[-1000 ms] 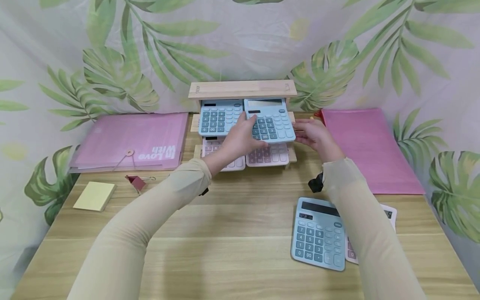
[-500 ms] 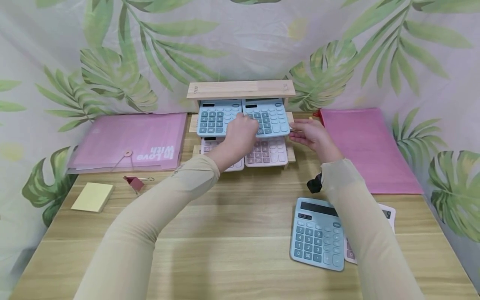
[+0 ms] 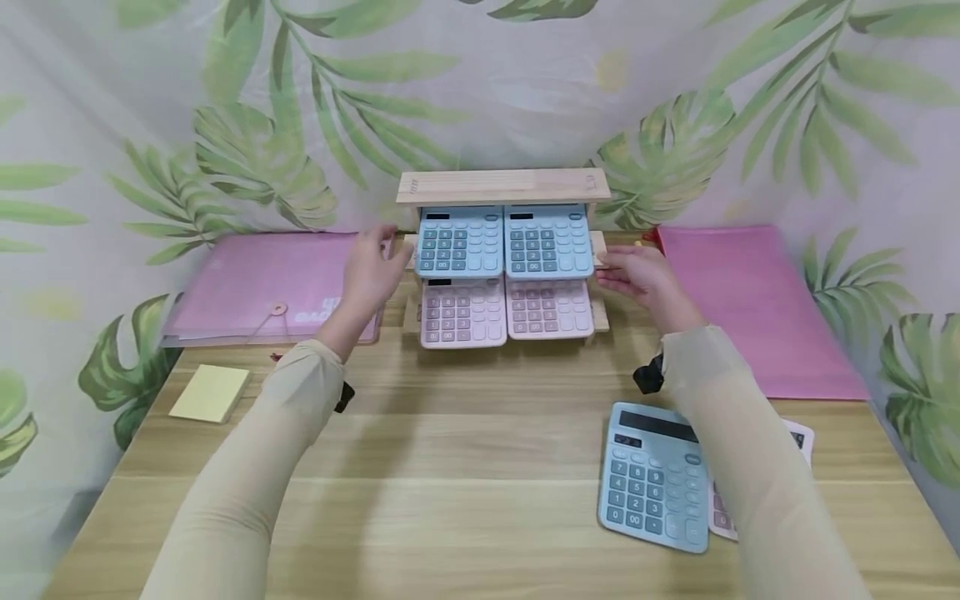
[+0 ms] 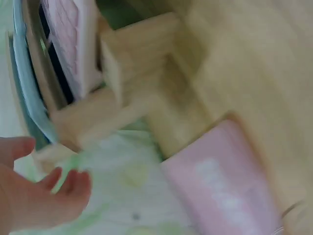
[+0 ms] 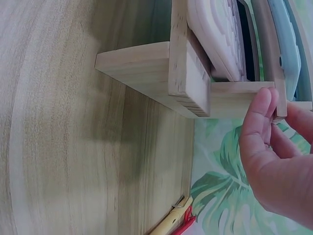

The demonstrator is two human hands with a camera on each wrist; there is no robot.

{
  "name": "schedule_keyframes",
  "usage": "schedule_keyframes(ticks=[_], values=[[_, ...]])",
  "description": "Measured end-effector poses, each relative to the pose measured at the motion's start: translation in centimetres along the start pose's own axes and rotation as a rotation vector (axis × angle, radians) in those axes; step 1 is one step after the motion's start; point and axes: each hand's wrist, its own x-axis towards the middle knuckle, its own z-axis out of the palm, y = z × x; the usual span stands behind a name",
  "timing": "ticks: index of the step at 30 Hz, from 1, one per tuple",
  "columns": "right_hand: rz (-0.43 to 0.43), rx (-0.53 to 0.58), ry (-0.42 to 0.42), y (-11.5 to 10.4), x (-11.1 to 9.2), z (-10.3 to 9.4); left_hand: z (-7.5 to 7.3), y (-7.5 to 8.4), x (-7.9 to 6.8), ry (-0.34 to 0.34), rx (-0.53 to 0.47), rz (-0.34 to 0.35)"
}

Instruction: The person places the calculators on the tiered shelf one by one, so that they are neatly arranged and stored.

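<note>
A small wooden rack (image 3: 502,187) stands at the back of the table. On its upper tier lie two blue calculators, a left one (image 3: 460,242) and a right one (image 3: 549,242), side by side. Below them, two pink calculators, one left (image 3: 463,312) and one right (image 3: 550,308), fill the lower tier. My left hand (image 3: 371,267) is beside the rack's upper left end, fingers loosely bent and holding nothing; the left wrist view is blurred. With thumb and fingers, my right hand (image 5: 274,152) pinches the right end of the upper wooden slat (image 5: 278,93).
Front right lie another blue calculator (image 3: 654,475) and a pink calculator (image 3: 722,508), partly under the right forearm. A pink document folder (image 3: 255,275) lies left, a magenta folder (image 3: 757,317) right. Yellow sticky notes (image 3: 210,393) sit front left.
The right blue calculator has settled level beside the left one. My left hand has let go of it and moved left to the rack's end. My right hand stays at the right end.
</note>
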Motion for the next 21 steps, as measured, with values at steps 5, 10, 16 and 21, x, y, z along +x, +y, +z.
schedule_keyframes(ticks=[5, 10, 16, 21], values=[[-0.006, -0.063, 0.027, -0.1, 0.0, 0.5, -0.3, -2.3, 1.2, -0.199, -0.324, -0.233], [-0.083, -0.400, 0.104, -1.3, -0.4, 1.8, -1.0, -3.1, 1.6, -0.192, -0.557, -0.348], [-0.332, -0.828, 0.203, -2.8, -9.7, -1.8, -0.8, -3.6, 2.0, -0.321, -0.916, -0.524], [-0.321, -1.041, 0.364, 0.5, -20.0, -6.7, -0.2, -4.2, 2.8, -0.402, -1.076, -0.546]])
